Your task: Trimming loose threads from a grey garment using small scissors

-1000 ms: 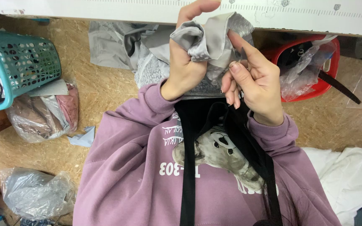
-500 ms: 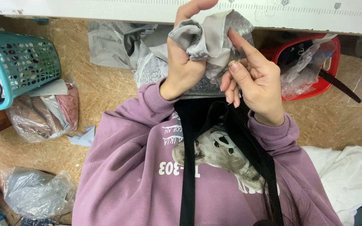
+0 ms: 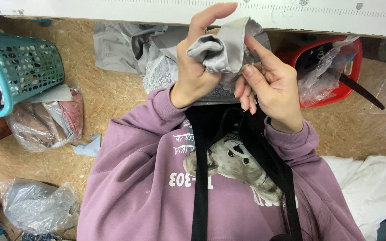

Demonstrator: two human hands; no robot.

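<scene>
My left hand (image 3: 198, 67) grips a bunched piece of shiny grey fabric (image 3: 223, 49), with the index finger raised above it. My right hand (image 3: 271, 87) pinches the same fabric's right edge between thumb and fingers. The cloth hangs down towards my chest, where its lower part looks speckled grey (image 3: 161, 73). Black straps (image 3: 200, 169) run down over my mauve sweatshirt (image 3: 139, 178), which has a bear print.
A white table edge (image 3: 157, 11) runs along the top. On the stone floor lie a teal basket (image 3: 21, 71) at left, bagged clothes (image 3: 45, 120), a clear bag (image 3: 36, 207), a red basket (image 3: 331, 71) at right, and white cloth (image 3: 371, 187).
Both hands have shifted slightly with the grey fabric; the fold in my left hand is bunched tighter and my left index finger stands higher.
</scene>
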